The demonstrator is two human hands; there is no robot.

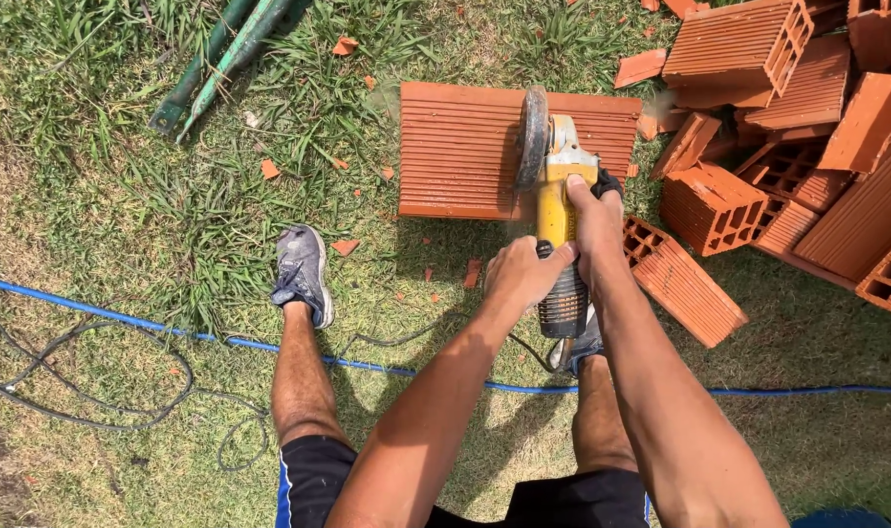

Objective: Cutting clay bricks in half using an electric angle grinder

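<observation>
Gripping a yellow angle grinder (559, 210), fingers of both hands clamped, over ribbed clay brick (460, 147) on sunlit grass (123, 225)

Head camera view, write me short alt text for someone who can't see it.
Seen from above, a person's left hand and right hand grip a yellow angle grinder, its disc on a ridged red clay block lying on grass. More hollow blocks are heaped to the right, and a blue hose and a black cable cross the ground by their feet.
</observation>
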